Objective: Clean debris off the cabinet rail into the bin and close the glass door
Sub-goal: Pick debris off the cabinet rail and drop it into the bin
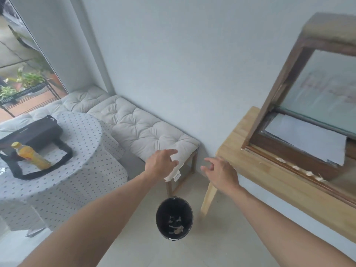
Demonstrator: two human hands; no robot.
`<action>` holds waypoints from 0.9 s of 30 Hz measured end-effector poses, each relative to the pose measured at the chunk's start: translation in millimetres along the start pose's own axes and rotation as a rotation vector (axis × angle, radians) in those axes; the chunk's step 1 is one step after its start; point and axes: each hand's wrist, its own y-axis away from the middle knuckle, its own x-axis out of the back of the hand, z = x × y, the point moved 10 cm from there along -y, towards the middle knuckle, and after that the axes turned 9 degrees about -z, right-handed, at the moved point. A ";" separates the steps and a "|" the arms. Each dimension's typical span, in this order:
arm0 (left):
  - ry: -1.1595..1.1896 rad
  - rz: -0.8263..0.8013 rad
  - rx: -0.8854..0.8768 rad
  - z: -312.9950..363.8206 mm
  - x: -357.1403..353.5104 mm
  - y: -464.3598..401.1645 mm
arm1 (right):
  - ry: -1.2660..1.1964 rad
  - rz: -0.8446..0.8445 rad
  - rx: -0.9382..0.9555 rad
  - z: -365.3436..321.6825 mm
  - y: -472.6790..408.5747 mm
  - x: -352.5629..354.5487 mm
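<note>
A dark wooden cabinet [279,74] with a glass door [323,87] stands on a light wooden table [269,170] at the right. Pale debris bits [300,169] lie along the cabinet's front rail [273,158]. A white sheet [308,137] lies inside on the cabinet floor. A black round bin [174,218] sits on the floor below, with a few scraps in its bottom. My left hand [160,163] and my right hand [221,173] hover above the bin with fingers spread, holding nothing. The right hand is just left of the table's corner.
A cushioned bench [142,128] runs along the wall behind my hands. At the left, a round table with a dotted cloth [77,143] carries a black bag [32,135] and a yellow bottle [30,155]. Pale floor tiles surround the bin.
</note>
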 end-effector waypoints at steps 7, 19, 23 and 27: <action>-0.038 0.014 -0.151 90.4 14.9 -9.9 | -0.029 0.164 -0.070 24.5 23.3 71.6; -0.092 -0.069 -0.435 245.2 -38.0 -16.0 | -0.028 0.335 -0.285 115.7 92.0 165.0; -0.139 -0.063 -0.504 289.0 -52.8 -15.9 | -0.018 0.376 -0.330 141.3 109.3 185.1; -0.157 -0.086 -0.554 326.3 -66.9 -13.9 | -0.050 0.388 -0.369 168.5 119.0 194.3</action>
